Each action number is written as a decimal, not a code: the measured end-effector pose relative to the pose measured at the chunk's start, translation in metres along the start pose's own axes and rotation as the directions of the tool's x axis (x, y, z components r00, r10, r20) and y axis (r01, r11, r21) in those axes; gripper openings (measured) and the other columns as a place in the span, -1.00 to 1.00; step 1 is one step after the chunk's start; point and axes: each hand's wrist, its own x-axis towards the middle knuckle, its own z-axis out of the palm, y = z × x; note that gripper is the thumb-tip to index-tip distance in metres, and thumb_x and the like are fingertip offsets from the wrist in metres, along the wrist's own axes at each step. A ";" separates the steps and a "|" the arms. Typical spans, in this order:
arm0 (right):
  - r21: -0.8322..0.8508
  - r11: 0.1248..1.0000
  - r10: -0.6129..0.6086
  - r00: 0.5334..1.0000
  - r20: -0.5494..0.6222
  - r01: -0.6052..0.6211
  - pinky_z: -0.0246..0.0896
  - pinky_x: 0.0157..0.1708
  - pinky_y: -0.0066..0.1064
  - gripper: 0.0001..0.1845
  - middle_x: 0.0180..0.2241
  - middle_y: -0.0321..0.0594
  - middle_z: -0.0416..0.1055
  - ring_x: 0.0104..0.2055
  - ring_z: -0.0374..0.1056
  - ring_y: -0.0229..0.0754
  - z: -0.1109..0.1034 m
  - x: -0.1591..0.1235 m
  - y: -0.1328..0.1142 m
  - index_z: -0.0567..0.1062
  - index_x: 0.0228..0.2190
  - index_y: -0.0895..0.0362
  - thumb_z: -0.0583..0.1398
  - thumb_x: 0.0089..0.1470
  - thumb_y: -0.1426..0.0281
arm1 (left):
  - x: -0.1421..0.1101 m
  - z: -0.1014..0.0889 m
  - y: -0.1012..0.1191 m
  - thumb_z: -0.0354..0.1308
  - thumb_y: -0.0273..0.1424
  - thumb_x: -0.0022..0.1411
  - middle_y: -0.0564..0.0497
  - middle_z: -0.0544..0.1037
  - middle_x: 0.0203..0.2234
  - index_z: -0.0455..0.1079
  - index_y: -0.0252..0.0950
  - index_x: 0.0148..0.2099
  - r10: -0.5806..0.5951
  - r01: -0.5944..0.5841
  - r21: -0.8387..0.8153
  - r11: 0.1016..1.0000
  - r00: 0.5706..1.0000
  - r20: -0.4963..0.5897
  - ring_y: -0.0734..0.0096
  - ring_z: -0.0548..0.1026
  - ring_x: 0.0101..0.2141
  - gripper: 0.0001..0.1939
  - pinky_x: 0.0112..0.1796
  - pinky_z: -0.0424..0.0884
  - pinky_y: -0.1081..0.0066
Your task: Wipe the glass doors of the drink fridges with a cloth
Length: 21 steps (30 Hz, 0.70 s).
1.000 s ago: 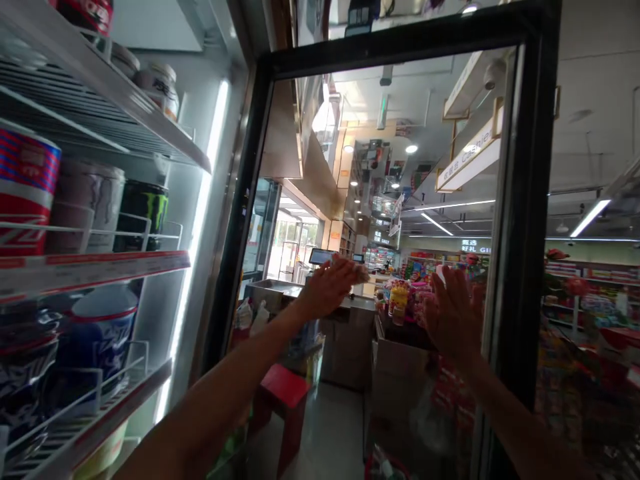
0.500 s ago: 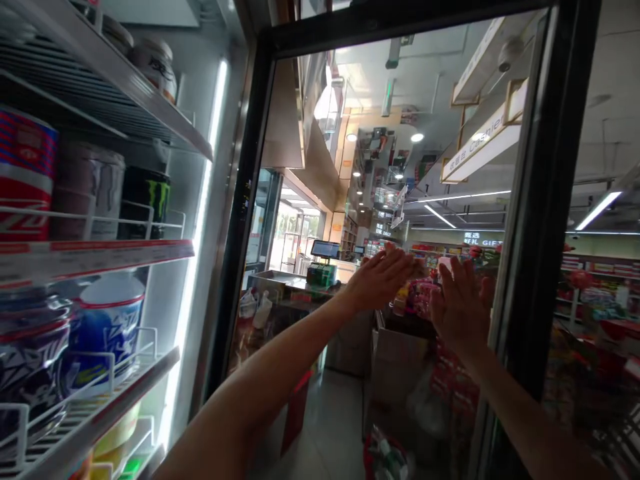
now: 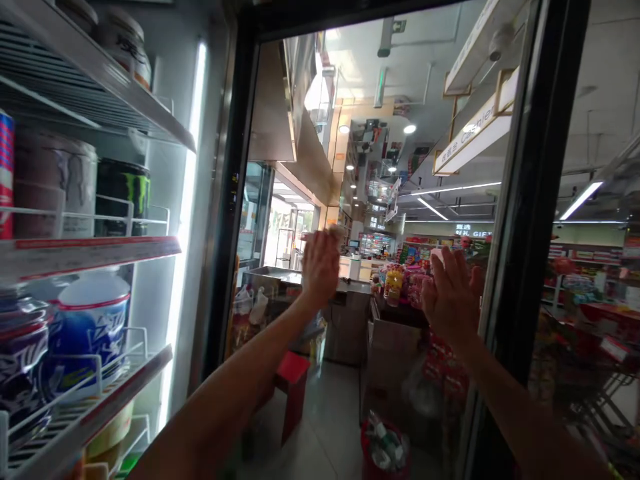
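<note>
My left hand [image 3: 320,267] lies with its fingers stretched out against the glass pane [image 3: 310,200] of a black-framed fridge door, left of the middle. It is a little blurred, and whether anything thin lies under the palm I cannot make out. Near the pane's right edge, my right hand [image 3: 451,297] rests with fingers spread on the same glass, beside the black door frame [image 3: 535,220]. A small pale pink patch shows at its fingertips, perhaps a reflection. Neither hand visibly grips anything.
On the left are lit fridge shelves [image 3: 95,247] with drinks cans [image 3: 123,193] and a blue-labelled bottle [image 3: 90,327]. Through the glass show a red stool [image 3: 293,373], a counter [image 3: 285,275], a red bin [image 3: 383,443] and a cashier sign [image 3: 475,127].
My left hand has swept left across the glass, away from my right hand, and its fingers now point upward. The right hand stays at about the same place. The view has shifted slightly right.
</note>
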 end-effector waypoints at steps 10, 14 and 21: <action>-0.015 1.000 0.011 1.000 0.014 -0.011 -0.31 0.23 -0.05 -0.44 0.21 -0.07 0.07 0.28 -0.11 -0.07 -0.006 0.001 -0.003 0.13 0.16 0.13 0.01 0.11 0.36 | -0.048 -0.028 -0.082 -0.30 -0.45 0.33 -0.17 -0.07 0.26 -0.21 -0.37 0.31 -0.162 0.199 0.175 0.964 0.965 -0.206 0.14 -0.09 0.25 -0.48 0.15 0.01 -0.04; -0.026 1.000 0.016 1.000 0.016 -0.016 -0.29 0.22 -0.05 -0.45 0.21 -0.08 0.08 0.28 -0.09 -0.06 -0.007 0.001 -0.003 0.12 0.16 0.11 0.00 0.12 0.34 | -0.060 -0.016 -0.018 -0.18 -0.43 0.30 -0.15 -0.08 0.26 -0.16 -0.40 0.30 0.067 -0.056 0.141 0.988 0.995 -0.076 0.20 -0.16 0.26 -0.45 0.17 0.04 0.08; 0.015 1.000 -0.017 1.000 0.021 0.016 -0.27 0.21 -0.02 -0.47 0.20 -0.05 0.09 0.27 -0.07 -0.03 -0.007 0.001 0.002 0.19 0.12 0.16 0.00 0.11 0.33 | -0.133 -0.018 0.028 -0.05 -0.35 0.23 0.02 0.12 0.21 0.07 -0.19 0.23 0.502 -0.504 -0.020 0.863 0.855 0.132 0.34 -0.07 0.25 -0.49 0.23 -0.07 0.20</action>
